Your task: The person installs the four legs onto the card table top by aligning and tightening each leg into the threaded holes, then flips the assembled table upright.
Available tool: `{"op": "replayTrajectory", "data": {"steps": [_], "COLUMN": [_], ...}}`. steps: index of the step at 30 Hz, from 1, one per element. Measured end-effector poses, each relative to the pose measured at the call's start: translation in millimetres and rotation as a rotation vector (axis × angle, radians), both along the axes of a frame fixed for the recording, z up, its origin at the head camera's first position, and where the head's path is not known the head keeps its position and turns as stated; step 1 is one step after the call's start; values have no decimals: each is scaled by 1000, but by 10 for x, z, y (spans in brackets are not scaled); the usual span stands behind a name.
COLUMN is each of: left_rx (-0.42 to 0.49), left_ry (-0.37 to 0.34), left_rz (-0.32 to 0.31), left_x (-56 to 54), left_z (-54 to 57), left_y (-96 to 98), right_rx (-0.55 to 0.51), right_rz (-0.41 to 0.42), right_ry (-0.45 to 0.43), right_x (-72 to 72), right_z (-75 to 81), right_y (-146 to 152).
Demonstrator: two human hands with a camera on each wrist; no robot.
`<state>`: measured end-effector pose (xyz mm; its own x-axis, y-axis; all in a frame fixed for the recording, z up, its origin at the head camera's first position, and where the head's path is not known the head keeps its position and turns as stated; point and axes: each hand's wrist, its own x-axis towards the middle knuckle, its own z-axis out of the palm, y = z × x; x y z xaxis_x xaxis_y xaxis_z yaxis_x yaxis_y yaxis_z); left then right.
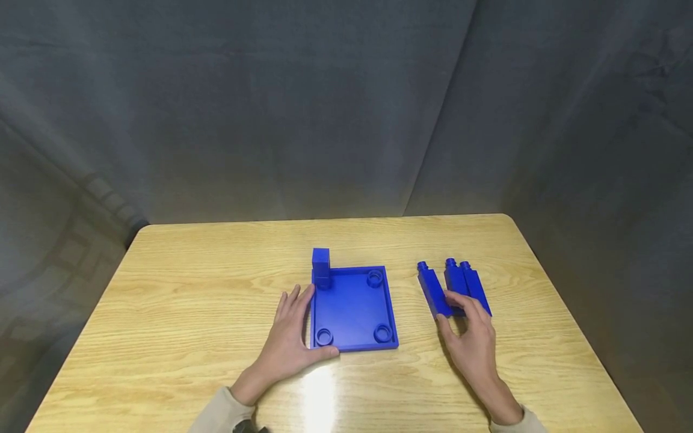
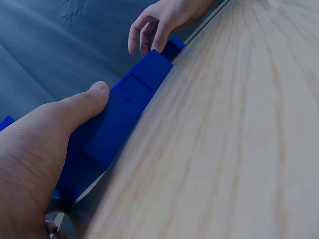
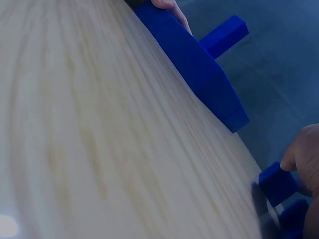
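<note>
A blue square tray-like base (image 1: 352,310) lies on the table with round sockets (image 1: 382,333) at its corners. One blue square leg (image 1: 321,261) stands upright in the far-left corner. My left hand (image 1: 287,349) grips the base's near-left corner, thumb on the front wall and fingers along the left side. To the right, my right hand (image 1: 472,346) pinches the near end of a lying blue leg (image 1: 431,288) between thumb and fingertips. That leg has a narrow ridged tip pointing away. The right wrist view shows its square end (image 3: 277,184) beside the thumb.
Two more blue legs (image 1: 456,276) lie side by side just right of the pinched one, partly under my right hand. The wooden table (image 1: 216,270) has rounded far corners, and a dark grey curtain (image 1: 325,120) hangs behind it.
</note>
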<state>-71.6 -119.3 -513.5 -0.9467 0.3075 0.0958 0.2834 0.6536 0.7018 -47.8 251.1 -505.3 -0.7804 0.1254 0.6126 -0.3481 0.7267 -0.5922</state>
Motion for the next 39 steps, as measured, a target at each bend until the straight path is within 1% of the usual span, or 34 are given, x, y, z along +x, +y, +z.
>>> {"op": "replayTrajectory", "data": {"steps": [11, 16, 21, 25, 30, 33, 35, 39], "left_rx": [4, 0, 4, 8, 7, 9, 14, 16], "left_ry": [7, 8, 8, -1, 14, 22, 20, 20], "left_rz": [6, 5, -1, 2, -2, -1, 1, 2], "left_x": [2, -4, -3, 6, 4, 7, 12, 18], "left_z": [-9, -19, -10, -3, -5, -7, -5, -5], "left_y": [7, 8, 3, -4, -7, -8, -8, -4], "right_rx": [-6, 13, 60, 100, 135, 113, 73, -41], "right_rz": [25, 23, 16, 20, 25, 19, 11, -1], "right_ry": [9, -28, -66, -48, -8, -2, 1, 12], "right_x": [-5, -4, -6, -11, -25, -23, -17, 2], "right_z": [-19, -8, -3, -20, -40, -42, -39, -24], "right_y": [0, 0, -8, -2, 8, 5, 4, 11]}}
